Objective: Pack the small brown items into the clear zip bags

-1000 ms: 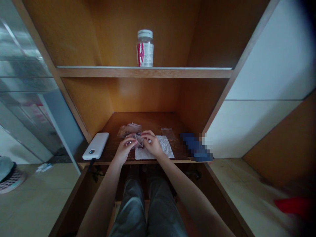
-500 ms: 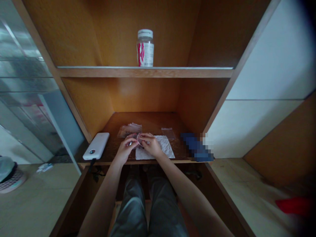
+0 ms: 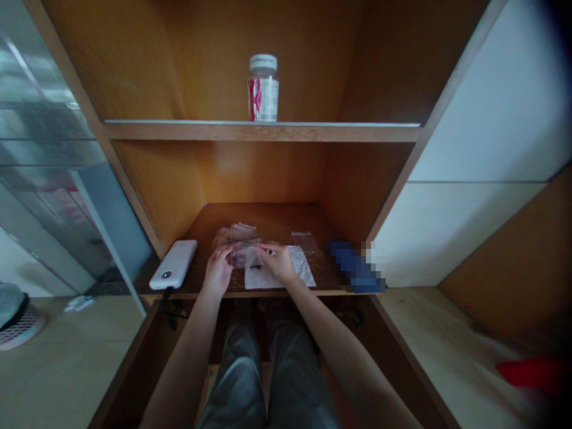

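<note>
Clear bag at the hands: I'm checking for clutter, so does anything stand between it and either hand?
Nothing visible does: the left hand and right hand both grip the clear bag directly. The white sheet and the pile of bags lie near, but neither comes between.

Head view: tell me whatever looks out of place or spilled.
A whitish scrap lies on the floor near the bin, not in it, like dropped litter. Dark bits show against the wrinkled paper; whether spilled or placed, I can't tell.

clear bags [image 3: 248, 254]: probably 4+, overlapping | paper sheet [image 3: 300, 266]: 1 | white device [image 3: 175, 262]: 1 | bottle [image 3: 263, 89]: 1 | basket [image 3: 23, 328]: 1
</note>
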Demonstrator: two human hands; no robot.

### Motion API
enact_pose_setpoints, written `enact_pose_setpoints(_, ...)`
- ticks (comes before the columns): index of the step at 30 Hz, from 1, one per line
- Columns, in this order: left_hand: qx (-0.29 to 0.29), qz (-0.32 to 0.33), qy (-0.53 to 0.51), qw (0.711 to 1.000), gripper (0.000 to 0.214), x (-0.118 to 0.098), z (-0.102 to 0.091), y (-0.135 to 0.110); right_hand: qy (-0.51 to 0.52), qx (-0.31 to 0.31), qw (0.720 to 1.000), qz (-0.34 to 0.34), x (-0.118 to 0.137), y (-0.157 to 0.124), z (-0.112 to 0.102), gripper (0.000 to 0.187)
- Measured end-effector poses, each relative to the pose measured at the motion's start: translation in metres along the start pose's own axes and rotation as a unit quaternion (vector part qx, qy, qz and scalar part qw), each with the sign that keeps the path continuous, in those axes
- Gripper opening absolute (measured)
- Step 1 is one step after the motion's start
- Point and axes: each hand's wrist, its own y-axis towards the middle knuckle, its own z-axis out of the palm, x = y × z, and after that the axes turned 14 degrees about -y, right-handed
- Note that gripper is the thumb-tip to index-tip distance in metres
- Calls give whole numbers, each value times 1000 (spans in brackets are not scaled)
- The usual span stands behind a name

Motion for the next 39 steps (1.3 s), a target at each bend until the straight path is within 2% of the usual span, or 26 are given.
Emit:
enact_pose_setpoints(3,-24,2,-25,999,11,-1,-3,2,13,-7,999,29,3,1,-2,17)
enact_pose_setpoints(5,-17,3,-22,1000,12,-1,-5,2,23,-14,999,37,4,2,-3,17)
enact_pose_setpoints(11,74,4,112,991,24,3,-3,-3,88,-2,992,90,5,3,-5,24)
enact_pose_setpoints(14,96,-10,150,984,26,4,-3,-4,148,6,983,109,6,3,-5,22)
enact_pose_setpoints(19,85,-46,115,989,22,1,-3,-4,211,36,972,102,2,4,-5,18)
enact_pose_setpoints(24,53,-45,89,994,18,-3,0,-5,191,110,969,110,-5,2,0,18)
enact_pose_setpoints(30,59,-42,74,995,22,-3,0,-6,238,184,945,126,0,1,-3,27)
enact_pose_setpoints(35,61,-38,77,994,22,-1,-3,-4,217,190,948,136,7,6,-7,30)
enact_pose_setpoints(39,72,-55,116,989,29,-1,-2,-5,189,178,955,144,15,20,-13,28)
